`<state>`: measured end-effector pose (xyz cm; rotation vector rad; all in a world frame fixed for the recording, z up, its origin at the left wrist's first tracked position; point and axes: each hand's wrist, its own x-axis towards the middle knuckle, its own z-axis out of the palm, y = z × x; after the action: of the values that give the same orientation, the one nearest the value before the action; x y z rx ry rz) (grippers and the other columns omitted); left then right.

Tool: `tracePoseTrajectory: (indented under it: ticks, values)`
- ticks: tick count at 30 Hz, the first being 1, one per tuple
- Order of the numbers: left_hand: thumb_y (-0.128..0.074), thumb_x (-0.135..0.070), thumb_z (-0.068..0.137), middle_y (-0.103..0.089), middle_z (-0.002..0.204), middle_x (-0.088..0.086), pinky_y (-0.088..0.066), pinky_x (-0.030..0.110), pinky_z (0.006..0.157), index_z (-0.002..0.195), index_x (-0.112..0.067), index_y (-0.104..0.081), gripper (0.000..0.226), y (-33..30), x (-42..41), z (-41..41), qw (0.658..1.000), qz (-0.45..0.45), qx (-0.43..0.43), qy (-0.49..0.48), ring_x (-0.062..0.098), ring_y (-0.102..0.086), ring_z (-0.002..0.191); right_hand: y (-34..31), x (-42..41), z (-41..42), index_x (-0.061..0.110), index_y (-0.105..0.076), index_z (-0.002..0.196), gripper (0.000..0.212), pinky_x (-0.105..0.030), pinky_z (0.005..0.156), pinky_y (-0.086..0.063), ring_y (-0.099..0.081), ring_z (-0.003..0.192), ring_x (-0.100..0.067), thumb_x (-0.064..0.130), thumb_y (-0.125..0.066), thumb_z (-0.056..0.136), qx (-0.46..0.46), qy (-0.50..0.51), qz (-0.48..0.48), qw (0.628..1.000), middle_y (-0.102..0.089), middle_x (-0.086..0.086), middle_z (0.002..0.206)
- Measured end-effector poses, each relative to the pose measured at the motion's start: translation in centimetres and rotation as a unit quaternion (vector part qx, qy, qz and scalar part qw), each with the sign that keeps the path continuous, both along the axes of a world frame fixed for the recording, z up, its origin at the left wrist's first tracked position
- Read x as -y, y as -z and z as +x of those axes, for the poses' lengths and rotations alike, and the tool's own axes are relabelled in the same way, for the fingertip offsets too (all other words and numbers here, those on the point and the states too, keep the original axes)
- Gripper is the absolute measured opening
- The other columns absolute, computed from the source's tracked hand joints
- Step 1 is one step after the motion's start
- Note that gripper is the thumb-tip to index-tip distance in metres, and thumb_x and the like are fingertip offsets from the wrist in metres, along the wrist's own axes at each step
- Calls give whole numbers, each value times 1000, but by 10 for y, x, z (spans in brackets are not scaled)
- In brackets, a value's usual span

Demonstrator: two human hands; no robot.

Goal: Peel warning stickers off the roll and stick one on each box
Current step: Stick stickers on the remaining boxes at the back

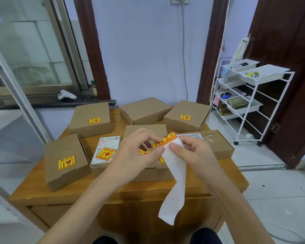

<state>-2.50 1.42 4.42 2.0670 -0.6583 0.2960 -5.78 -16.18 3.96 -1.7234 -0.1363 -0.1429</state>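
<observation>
A: Where's the sticker (166, 140)?

B: Half off the liner (175, 175), above the middle box (146, 131). The left hand (136, 152) pinches its edge; the right hand (192, 148) grips the liner, fingers curled.

A: Advice?

B: Peel slowly and flat, I'd say, so it doesn't curl or stick to itself. Touch only a corner, then press it on a bare box, like the far box (144, 110) on the counter (113, 189).

A white game controller (67, 95) lies on the windowsill; a white wire cart (250, 101) stands right.
</observation>
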Motion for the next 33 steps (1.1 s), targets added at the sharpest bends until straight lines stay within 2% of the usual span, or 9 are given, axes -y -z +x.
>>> tracePoseTrajectory:
  ticks: [6,13,18,23,26,29,33]
  values:
    - [-69,-34,82,-60,98,-23,-55,19,69,91,-38,-65,10,-3,0,1,1000,-5,-4,2,3,-57,93,-3,1,-1,26,-67,98,12,-16,60,-56,-68,79,1,27,-63,86,4,3,-8,1000,-71,7,90]
    - [-67,-33,85,-60,96,-24,-54,18,67,88,-43,-64,11,-5,2,-1,1000,-9,6,11,4,-58,92,-4,3,-3,28,-66,96,11,-15,60,-55,-68,80,0,27,-63,85,4,6,-4,1000,-71,6,92]
    - [-64,-32,86,-61,92,-24,-51,13,68,84,-46,-62,14,-6,3,0,1000,-3,17,-5,0,-58,92,-3,2,-1,24,-67,103,18,-19,64,-57,-69,84,-9,28,-64,85,2,17,-11,1000,-71,4,96]
    - [-62,-36,87,-62,87,-25,-52,14,65,80,-45,-62,12,-3,4,8,999,-20,10,-24,0,-59,90,0,2,4,20,-67,107,23,-17,61,-54,-70,82,-5,28,-64,85,-5,16,4,1000,-72,4,96]
    - [-60,-35,88,-63,85,-24,-55,20,66,79,-43,-61,12,-2,6,15,999,-26,1,-35,4,-63,86,2,3,7,24,-67,102,17,-16,59,-53,-69,79,-1,27,-64,86,-5,16,11,1000,-72,6,93]
    - [-59,-35,89,-66,81,-22,-57,29,68,80,-40,-63,12,0,6,23,997,-54,-22,-41,9,-66,84,4,3,12,33,-66,90,9,-17,59,-56,-69,77,1,25,-63,86,-1,12,17,1000,-71,12,86]
    - [-58,-37,90,-67,82,-24,-53,21,64,82,-40,-64,10,6,6,36,993,-86,-62,-55,5,-64,82,9,4,17,38,-64,85,14,-19,63,-57,-69,79,0,24,-62,87,-5,12,21,1000,-71,14,87]
